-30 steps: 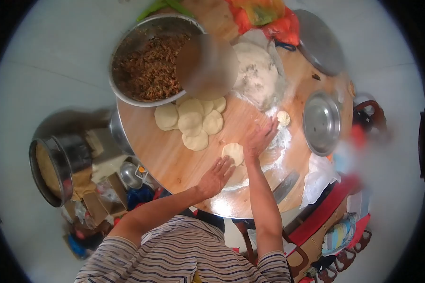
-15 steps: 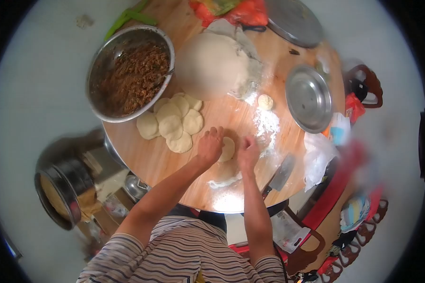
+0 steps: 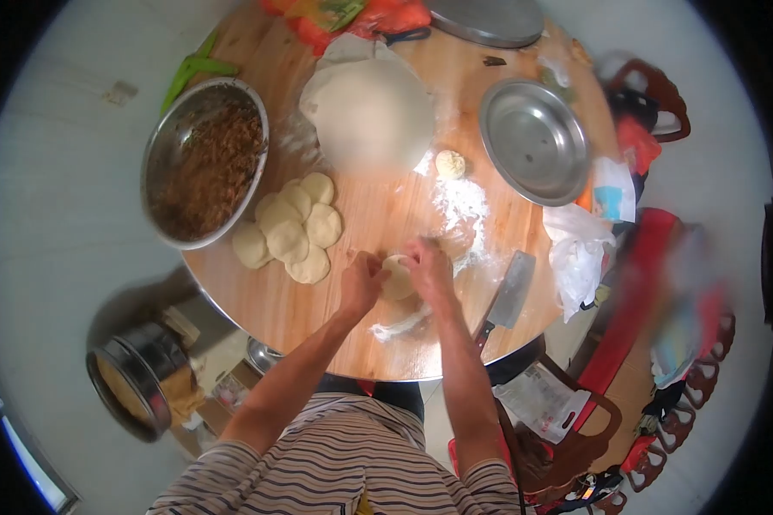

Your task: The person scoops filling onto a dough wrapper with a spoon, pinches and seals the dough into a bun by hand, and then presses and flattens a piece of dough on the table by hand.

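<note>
A small flattened round of dough (image 3: 398,279) lies on the wooden table, near its front edge. My left hand (image 3: 365,279) has its fingers closed at the round's left edge. At the upper right edge, my right hand (image 3: 429,264) pinches the same round, its fingertips slightly blurred. Left of my hands lies an overlapping pile of flat dough rounds (image 3: 285,240). Beyond my right hand sits a single dough ball (image 3: 450,164), with loose white flour (image 3: 462,204) just below it.
A metal bowl of brown minced filling (image 3: 210,172) stands at the left. A large pale dough mass (image 3: 374,116) lies at the back centre. An oval metal basin (image 3: 532,142) and a cleaver (image 3: 513,292) are on the right, near a white plastic bag (image 3: 578,257).
My right hand has come in from beside the dough round to its upper right edge. My left hand stays at the left edge, fingers more curled. The whole view has shifted.
</note>
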